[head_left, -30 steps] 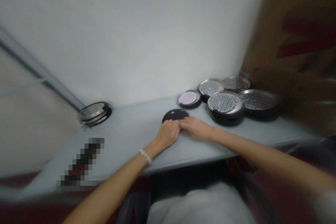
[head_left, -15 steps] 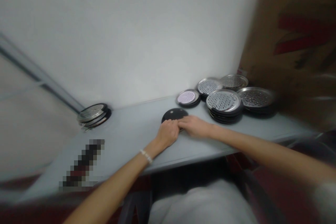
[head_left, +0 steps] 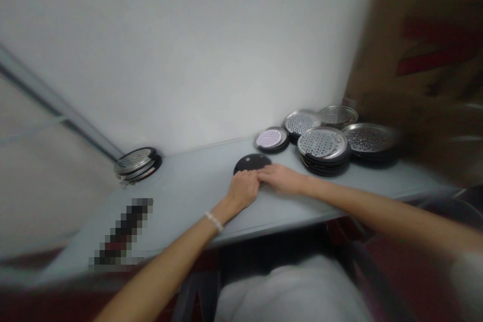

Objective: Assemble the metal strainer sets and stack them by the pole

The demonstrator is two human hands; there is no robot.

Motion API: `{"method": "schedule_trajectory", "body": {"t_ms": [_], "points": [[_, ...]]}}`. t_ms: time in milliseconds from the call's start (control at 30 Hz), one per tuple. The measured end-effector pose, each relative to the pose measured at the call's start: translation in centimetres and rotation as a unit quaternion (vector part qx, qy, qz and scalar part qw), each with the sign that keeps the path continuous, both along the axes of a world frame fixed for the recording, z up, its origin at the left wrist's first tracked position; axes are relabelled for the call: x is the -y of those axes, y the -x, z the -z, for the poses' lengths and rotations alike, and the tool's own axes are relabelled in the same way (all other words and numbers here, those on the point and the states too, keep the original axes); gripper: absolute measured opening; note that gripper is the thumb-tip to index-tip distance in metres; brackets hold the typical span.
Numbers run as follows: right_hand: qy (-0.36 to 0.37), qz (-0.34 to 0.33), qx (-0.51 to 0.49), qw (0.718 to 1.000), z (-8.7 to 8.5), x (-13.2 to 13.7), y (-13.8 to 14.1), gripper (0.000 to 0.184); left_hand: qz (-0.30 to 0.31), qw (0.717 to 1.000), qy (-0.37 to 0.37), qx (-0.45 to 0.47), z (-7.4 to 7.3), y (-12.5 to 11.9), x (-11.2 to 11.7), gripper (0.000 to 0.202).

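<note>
One black disc [head_left: 252, 162] just beyond fingertips of left hand [head_left: 243, 189] and right hand [head_left: 279, 180]; both hands lie flat, fingers loosely together, at disc's near edge, hold unclear (contact hidden). Perforated steel plates [head_left: 322, 144] stacked beyond right hand. Keep fingertip pressure even.

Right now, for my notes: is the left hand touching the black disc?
Touching: the head view shows the left hand resting across the edge of the black disc.
</note>
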State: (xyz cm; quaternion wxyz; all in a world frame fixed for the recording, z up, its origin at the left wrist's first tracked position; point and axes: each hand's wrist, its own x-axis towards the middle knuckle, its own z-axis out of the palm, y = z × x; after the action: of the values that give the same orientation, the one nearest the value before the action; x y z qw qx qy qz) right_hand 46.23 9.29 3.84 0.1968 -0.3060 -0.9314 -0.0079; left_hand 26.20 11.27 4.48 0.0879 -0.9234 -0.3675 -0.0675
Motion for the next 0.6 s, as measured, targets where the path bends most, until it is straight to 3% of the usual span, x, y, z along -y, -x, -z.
{"method": "schedule_trajectory", "body": {"t_ms": [333, 600], "points": [[0.016, -0.013, 0.004, 1.000, -0.1, -0.5, -0.1, 0.025, -0.009, 1.000, 0.018, 0.001, -0.8, -0.2, 0.4, 0.027], [0.046, -0.032, -0.025, 0.998, -0.3, -0.5, -0.3, 0.031, -0.036, 0.998, 0.043, 0.004, -1.2, -0.4, 0.5, 0.032]]}}
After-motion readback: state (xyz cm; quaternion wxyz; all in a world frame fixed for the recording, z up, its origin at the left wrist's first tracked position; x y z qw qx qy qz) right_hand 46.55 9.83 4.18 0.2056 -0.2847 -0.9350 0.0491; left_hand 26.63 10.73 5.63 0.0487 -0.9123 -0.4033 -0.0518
